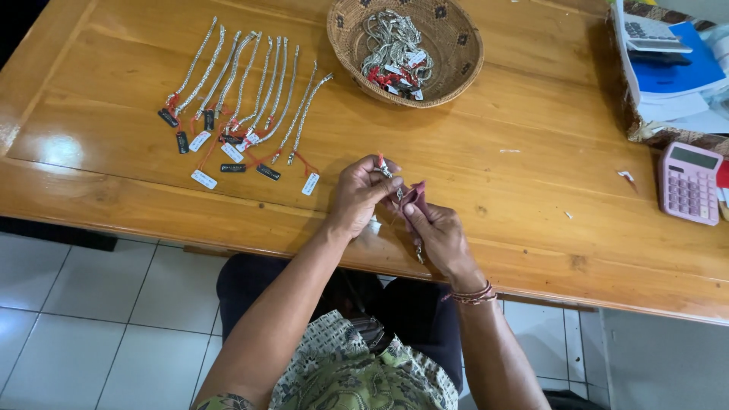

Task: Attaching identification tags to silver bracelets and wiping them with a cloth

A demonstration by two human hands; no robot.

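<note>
Centre of the frame, at the table (531,250) edge: left hand (358,199) pinches the top end of a silver chain (400,196) near its red tie; right hand (440,237) closes on a small maroon cloth (414,195) wrapped about the chain lower down. Chain's tail, probably a clasp, dangles below the right palm; view is small there. Both grips clamped, fingers together. Chain looks light, limp and slick, so it would slide through loose fingers; best held at the ends or through the cloth. Upper left: row of tagged chains (243,91) laid parallel. Top centre: basket (456,64) with more. Far right: pink calculator (689,182).
</note>
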